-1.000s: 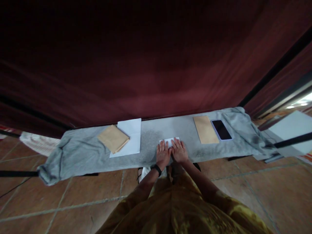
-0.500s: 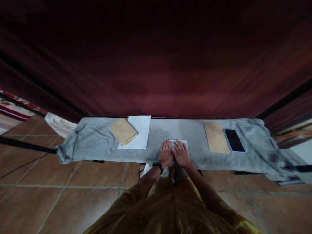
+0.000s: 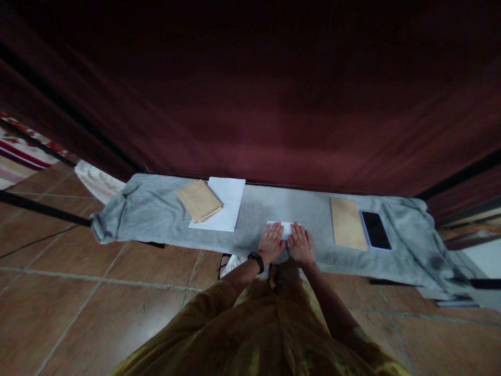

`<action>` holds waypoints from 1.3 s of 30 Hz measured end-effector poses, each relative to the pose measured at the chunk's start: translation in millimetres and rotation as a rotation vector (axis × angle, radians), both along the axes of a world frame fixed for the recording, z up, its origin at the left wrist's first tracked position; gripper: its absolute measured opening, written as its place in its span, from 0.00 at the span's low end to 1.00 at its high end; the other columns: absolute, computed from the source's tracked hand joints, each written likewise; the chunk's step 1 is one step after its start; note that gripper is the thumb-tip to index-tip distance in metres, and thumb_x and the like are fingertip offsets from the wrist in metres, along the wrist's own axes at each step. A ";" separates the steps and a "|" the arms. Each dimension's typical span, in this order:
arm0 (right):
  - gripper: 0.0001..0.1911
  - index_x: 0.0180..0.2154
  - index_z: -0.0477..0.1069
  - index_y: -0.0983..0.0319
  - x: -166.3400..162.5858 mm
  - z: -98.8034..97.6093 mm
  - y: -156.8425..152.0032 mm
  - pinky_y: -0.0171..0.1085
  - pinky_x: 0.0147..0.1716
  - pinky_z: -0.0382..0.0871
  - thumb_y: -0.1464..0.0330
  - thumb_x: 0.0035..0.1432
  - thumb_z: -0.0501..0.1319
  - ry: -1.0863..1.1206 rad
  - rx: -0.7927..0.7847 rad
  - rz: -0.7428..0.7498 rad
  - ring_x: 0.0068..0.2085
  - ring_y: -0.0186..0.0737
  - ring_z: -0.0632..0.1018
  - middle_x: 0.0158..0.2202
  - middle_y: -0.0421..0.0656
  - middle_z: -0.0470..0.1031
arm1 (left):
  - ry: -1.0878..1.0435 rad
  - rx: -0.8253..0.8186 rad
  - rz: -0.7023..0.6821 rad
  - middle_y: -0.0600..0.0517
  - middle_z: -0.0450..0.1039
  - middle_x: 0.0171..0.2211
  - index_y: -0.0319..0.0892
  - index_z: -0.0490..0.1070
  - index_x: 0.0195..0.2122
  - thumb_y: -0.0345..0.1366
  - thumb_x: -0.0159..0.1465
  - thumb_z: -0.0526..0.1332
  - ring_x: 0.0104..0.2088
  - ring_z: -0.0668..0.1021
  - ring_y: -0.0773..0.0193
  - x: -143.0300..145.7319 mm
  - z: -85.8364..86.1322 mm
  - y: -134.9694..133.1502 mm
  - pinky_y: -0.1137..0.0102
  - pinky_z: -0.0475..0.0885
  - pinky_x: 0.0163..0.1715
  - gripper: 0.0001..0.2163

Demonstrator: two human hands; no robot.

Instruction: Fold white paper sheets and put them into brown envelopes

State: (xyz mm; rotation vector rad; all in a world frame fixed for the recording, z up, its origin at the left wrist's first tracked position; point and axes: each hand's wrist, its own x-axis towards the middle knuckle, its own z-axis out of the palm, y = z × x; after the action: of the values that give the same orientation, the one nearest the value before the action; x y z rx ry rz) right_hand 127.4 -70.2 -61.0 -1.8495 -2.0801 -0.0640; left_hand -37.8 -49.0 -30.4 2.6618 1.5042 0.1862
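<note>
A small white piece of paper (image 3: 286,230) lies on the grey cloth (image 3: 258,209) in front of me, partly covered by both hands. My left hand (image 3: 271,243) rests flat on its left side, fingers stretched forward, with a dark watch on the wrist. My right hand (image 3: 301,244) lies flat on the right side of the paper, fingers also straight. A strip of the paper shows between the two hands. Neither hand grips anything.
To the left, folded brown paper envelopes (image 3: 199,200) overlap white sheets (image 3: 230,201). A single brown envelope (image 3: 348,223) lies to the right, beside a phone (image 3: 376,230) with a dark screen. A dark red panel (image 3: 250,146) rises behind the cloth-covered surface.
My hands, close together before, have moved apart across the paper, showing more of it between them. The whole view has tilted slightly.
</note>
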 end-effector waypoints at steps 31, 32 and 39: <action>0.28 0.67 0.60 0.68 -16.4 8.4 4.9 0.54 0.67 0.51 0.64 0.73 0.41 -0.001 -0.080 0.124 0.70 0.49 0.60 0.69 0.54 0.59 | -0.006 -0.031 -0.112 0.32 0.54 0.70 0.25 0.54 0.69 0.36 0.67 0.49 0.71 0.55 0.45 4.3 12.3 2.4 0.46 0.42 0.70 0.30; 0.28 0.67 0.60 0.68 -14.9 8.3 4.5 0.54 0.67 0.51 0.64 0.73 0.41 -0.010 -0.076 0.121 0.70 0.49 0.59 0.70 0.54 0.59 | -0.006 -0.031 -0.112 0.31 0.54 0.69 0.25 0.53 0.69 0.37 0.67 0.49 0.71 0.55 0.45 4.5 12.8 2.1 0.46 0.42 0.70 0.31; 0.29 0.68 0.58 0.69 -13.1 8.0 4.3 0.53 0.67 0.50 0.62 0.73 0.41 -0.038 -0.072 0.117 0.70 0.50 0.60 0.70 0.54 0.58 | -0.009 -0.044 -0.113 0.32 0.54 0.70 0.25 0.53 0.69 0.38 0.69 0.48 0.71 0.55 0.47 2.9 13.8 1.7 0.47 0.41 0.70 0.30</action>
State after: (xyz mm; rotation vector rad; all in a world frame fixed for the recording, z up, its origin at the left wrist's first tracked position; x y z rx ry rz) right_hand 114.2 -65.9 -53.0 -1.7757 -2.2404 0.0057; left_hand -34.9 -47.3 -16.5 2.6979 1.3344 0.1554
